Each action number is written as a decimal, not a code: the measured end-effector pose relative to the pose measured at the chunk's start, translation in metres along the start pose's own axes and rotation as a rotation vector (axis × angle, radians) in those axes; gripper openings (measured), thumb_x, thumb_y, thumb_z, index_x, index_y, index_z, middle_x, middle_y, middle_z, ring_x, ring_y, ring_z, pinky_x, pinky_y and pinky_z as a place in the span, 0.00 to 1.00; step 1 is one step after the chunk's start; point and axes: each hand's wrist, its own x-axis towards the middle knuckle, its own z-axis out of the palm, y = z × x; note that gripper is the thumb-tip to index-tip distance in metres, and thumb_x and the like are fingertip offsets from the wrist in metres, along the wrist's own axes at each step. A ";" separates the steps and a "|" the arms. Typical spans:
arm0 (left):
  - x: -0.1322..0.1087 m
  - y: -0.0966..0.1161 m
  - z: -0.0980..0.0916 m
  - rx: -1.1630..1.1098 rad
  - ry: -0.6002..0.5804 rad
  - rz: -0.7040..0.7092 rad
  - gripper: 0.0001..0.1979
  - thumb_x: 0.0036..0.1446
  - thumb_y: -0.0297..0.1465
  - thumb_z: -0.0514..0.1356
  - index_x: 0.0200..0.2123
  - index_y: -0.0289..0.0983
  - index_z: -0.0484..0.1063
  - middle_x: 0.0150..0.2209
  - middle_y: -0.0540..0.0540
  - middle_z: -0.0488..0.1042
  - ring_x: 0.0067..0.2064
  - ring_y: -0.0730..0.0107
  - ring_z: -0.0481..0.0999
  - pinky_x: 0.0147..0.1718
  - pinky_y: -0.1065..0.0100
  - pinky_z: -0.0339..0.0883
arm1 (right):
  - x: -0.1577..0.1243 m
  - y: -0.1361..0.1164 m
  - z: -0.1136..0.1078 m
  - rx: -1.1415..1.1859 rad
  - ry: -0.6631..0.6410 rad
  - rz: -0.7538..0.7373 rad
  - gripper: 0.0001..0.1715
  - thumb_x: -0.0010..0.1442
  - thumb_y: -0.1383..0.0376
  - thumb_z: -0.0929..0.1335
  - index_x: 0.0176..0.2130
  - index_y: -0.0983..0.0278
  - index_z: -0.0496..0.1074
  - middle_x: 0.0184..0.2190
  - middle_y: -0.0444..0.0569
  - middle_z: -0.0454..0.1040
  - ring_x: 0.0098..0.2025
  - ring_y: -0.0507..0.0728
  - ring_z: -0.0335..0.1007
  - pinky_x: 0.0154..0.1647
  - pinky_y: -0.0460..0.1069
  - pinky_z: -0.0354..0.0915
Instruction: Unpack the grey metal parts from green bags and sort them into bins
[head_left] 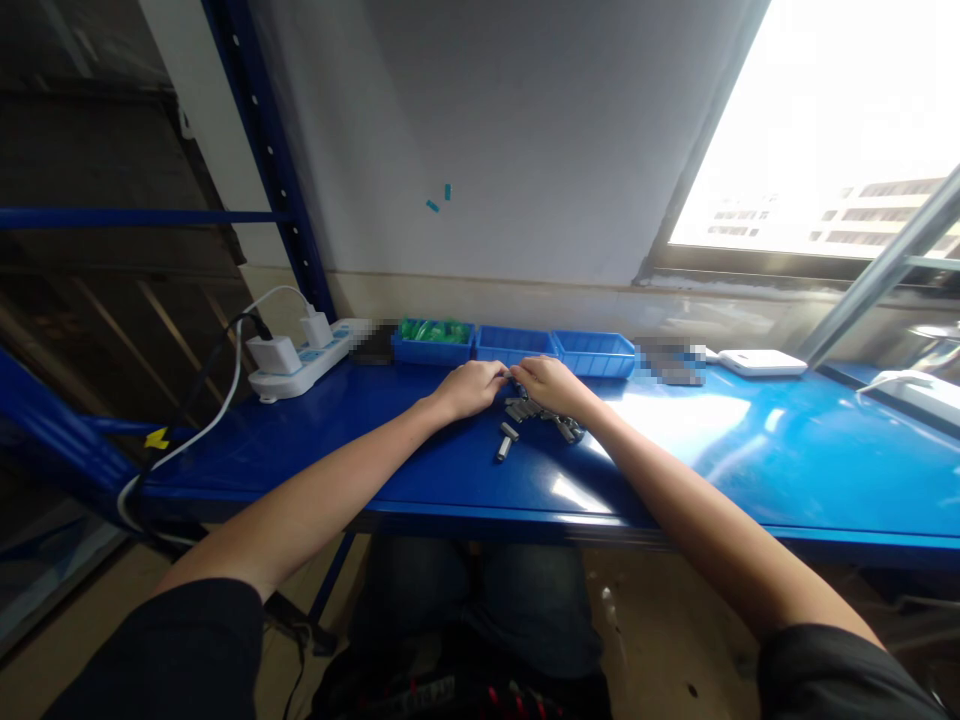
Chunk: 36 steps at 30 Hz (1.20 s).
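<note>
My left hand (472,388) and my right hand (550,383) meet over the blue table (427,470), fingertips almost touching. The fingers of both are pinched together, and whatever they hold between them is too small and hidden to make out. Just below and under my right hand lies a loose pile of short metal cylinders (523,409). Two more metal cylinders (504,448) rest apart from the pile, nearer to me. Behind my hands stand a middle blue bin (517,345) and a right blue bin (595,354).
A left blue bin (433,352) contains green material. A white power strip (304,368) with plugs and cables lies at the left, beside a blue rack post (274,150). A white box-shaped device (763,363) lies at the right, below the window.
</note>
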 end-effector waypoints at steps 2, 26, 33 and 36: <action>0.000 -0.001 0.001 -0.009 0.011 -0.006 0.14 0.63 0.34 0.50 0.43 0.38 0.74 0.39 0.42 0.79 0.41 0.61 0.78 0.38 0.67 0.68 | -0.001 0.000 0.000 0.044 0.005 0.015 0.16 0.65 0.59 0.61 0.32 0.65 0.72 0.27 0.48 0.74 0.31 0.54 0.68 0.31 0.46 0.56; -0.009 -0.034 0.001 0.025 0.038 0.261 0.16 0.64 0.36 0.51 0.50 0.37 0.69 0.42 0.43 0.77 0.43 0.63 0.76 0.42 0.67 0.65 | 0.001 -0.014 0.016 -0.172 0.048 -0.123 0.21 0.69 0.63 0.55 0.28 0.63 0.67 0.27 0.51 0.72 0.33 0.57 0.64 0.37 0.50 0.57; -0.011 -0.032 0.000 0.095 0.030 0.278 0.15 0.66 0.38 0.48 0.46 0.38 0.70 0.39 0.44 0.77 0.42 0.63 0.75 0.40 0.67 0.64 | -0.007 -0.019 0.006 -0.074 0.065 -0.010 0.19 0.68 0.59 0.58 0.31 0.63 0.70 0.28 0.50 0.73 0.37 0.58 0.66 0.37 0.49 0.57; -0.012 -0.030 -0.003 0.081 0.032 0.219 0.16 0.67 0.38 0.45 0.45 0.39 0.69 0.37 0.45 0.77 0.40 0.64 0.76 0.37 0.68 0.64 | -0.008 -0.020 0.001 0.047 0.102 -0.016 0.12 0.66 0.59 0.62 0.42 0.63 0.71 0.30 0.48 0.74 0.38 0.57 0.67 0.38 0.49 0.59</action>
